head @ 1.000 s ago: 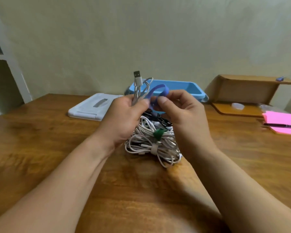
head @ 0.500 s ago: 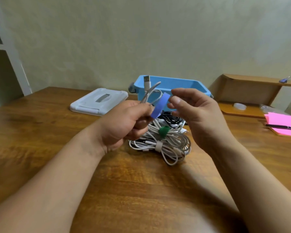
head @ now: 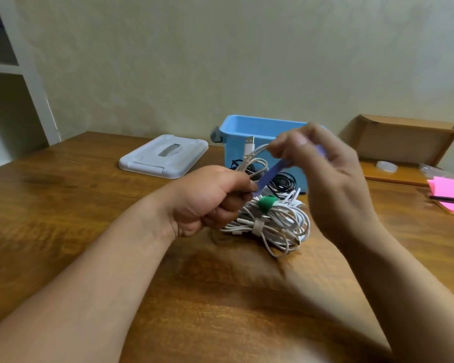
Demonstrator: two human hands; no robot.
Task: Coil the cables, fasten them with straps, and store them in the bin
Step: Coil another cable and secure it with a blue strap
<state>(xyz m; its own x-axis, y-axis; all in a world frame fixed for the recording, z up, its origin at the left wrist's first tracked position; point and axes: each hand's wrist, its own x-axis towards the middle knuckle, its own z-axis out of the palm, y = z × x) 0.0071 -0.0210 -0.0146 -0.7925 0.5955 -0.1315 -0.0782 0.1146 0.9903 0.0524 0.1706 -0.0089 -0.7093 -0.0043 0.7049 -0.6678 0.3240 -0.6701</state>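
Both hands are up above the table, working right in front of the blue bin. The left hand is clenched round a bunched white cable; its loops and a USB plug poke up out of the fist toward the bin. A purple strap runs taut from that fist up and to the right, and the right hand pinches its far end between thumb and fingertips, other fingers loosely curled. That hand is blurred, so the exact pinch is hard to read.

Below the hands, a pile of coiled cables lies on the table, just in front of the bin. One white coil carries a green strap, another a pale strap, and a black cable sits at the back of the heap, against the bin wall. The bin is open, and its white lid lies flat beside it to the left. Off to the right, a cardboard box lies on its side, with pink notes and a pen near the table's edge.
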